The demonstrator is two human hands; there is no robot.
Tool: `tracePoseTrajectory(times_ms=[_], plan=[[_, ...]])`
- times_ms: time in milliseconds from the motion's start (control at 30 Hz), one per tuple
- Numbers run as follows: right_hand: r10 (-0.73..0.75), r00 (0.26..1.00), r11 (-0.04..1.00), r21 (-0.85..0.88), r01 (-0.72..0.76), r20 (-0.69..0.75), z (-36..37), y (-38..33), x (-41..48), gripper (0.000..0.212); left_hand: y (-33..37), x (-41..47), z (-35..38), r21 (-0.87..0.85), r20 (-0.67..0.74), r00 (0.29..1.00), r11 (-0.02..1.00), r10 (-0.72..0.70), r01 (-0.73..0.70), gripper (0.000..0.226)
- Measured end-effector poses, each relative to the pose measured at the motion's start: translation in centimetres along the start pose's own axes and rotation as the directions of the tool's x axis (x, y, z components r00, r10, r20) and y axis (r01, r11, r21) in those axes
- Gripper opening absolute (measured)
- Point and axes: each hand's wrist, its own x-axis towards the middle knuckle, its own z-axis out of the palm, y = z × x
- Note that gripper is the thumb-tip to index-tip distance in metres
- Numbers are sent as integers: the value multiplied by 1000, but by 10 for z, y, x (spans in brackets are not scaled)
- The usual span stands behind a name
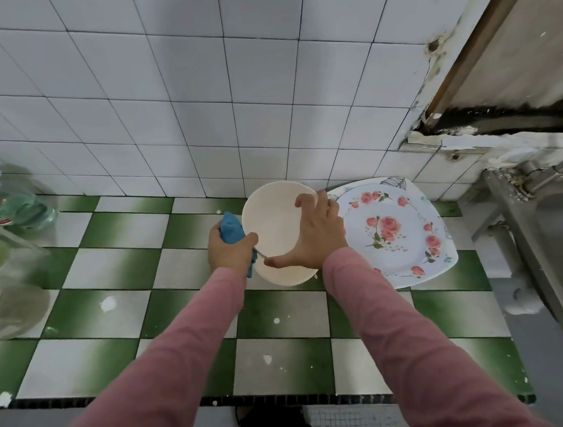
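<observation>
Where counter (116, 229) meets tiled wall (192, 84), bowl (270, 221) — seemingly tilted

White tiled wall (192, 84) behind green-checked counter (128, 314), steel sink (550, 239) beside

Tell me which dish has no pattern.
The cream bowl, gripped by the right hand while the left hand holds a blue cloth; the plate beside it carries pink roses.
</observation>
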Motion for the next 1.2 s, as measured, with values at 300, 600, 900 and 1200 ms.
tracePoseTrajectory(times_ms=[300,600,900,1200], plan=[[255,852,479,706,-522,457,-9,44,1,59,-3,6,3,-19,32,999,1000,24,-23,59],[269,817,261,778,-572,510,-9,61,-8,42,-14,12,8,-54,88,995,998,45,-40,65],[424,853,258,863,-435,304,-16,66,-3,42,-21,19,0,-155,71,997,988,26,-15,42],[528,828,232,906,-355,189,-13,66,4,47,-18,26,-4,-144,114,988,986,104,-87,43]])
